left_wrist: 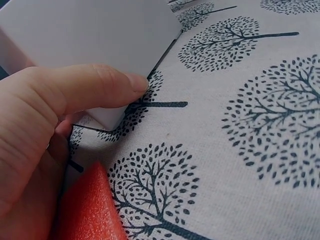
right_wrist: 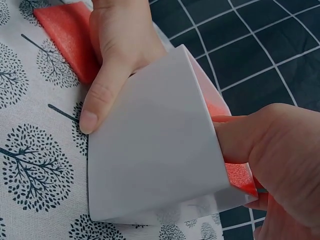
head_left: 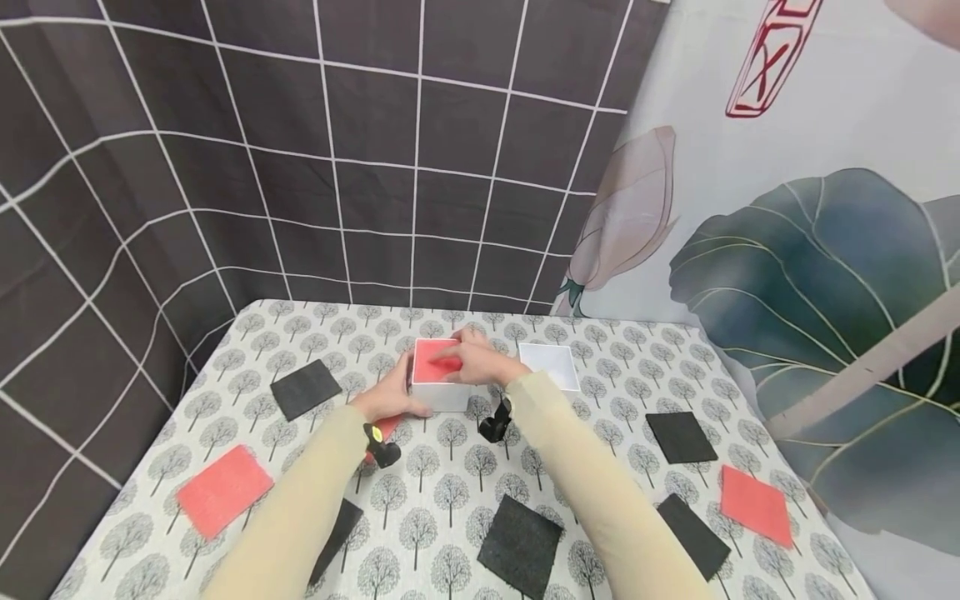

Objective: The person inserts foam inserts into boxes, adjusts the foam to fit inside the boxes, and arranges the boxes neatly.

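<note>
A white open-topped box stands on the cloth with a red foam sheet inside its opening. My left hand grips the box's left side, its thumb lying along the front wall in the left wrist view. From above, my right hand reaches over the right rim, with digits inside the opening against the red sheet. Other fingers of that hand are near the outer wall; the rim partly hides the contact. Another red foam sheet lies under the left wrist, apart from the box.
A white square box or lid sits right of the box. Black sheets lie about the tree-print cloth, including one near the front and others at right. Red sheets lie at far left and far right. Curtains rise behind.
</note>
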`<state>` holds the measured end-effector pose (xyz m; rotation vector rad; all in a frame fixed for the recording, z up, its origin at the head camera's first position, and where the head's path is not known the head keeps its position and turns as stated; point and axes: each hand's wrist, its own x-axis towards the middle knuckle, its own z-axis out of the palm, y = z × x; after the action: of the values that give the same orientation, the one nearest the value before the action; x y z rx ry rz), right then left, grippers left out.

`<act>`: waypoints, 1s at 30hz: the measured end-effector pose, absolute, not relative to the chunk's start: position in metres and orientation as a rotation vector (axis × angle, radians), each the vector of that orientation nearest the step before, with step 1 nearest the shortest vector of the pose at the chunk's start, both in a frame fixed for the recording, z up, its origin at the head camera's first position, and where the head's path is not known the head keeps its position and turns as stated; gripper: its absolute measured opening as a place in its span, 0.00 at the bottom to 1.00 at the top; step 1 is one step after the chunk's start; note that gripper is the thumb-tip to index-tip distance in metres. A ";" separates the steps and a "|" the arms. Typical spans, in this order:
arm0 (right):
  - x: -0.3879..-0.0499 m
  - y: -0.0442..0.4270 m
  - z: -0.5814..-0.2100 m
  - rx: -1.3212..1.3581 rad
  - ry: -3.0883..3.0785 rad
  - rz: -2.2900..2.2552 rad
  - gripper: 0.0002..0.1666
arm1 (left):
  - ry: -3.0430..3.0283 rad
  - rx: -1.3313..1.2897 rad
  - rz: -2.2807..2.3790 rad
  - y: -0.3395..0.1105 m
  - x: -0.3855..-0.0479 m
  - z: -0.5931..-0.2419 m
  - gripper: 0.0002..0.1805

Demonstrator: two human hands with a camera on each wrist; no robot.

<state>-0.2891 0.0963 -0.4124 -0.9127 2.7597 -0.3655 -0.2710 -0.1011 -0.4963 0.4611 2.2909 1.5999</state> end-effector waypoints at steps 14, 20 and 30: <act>-0.287 0.095 -0.410 -0.811 2.696 -0.466 0.27 | 2.251 0.521 1.587 -0.102 -0.249 -0.457 0.56; -0.285 0.101 -0.406 -0.686 2.733 -0.572 0.30 | 2.252 0.495 1.610 -0.102 -0.258 -0.475 0.58; -0.281 0.098 -0.401 -0.615 2.919 -0.380 0.36 | 2.266 0.477 1.625 -0.101 -0.268 -0.493 0.60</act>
<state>-0.2810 0.0975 -0.4009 -0.6154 2.9195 -0.3796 -0.2681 -0.1014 -0.4934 0.4774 2.2664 1.6246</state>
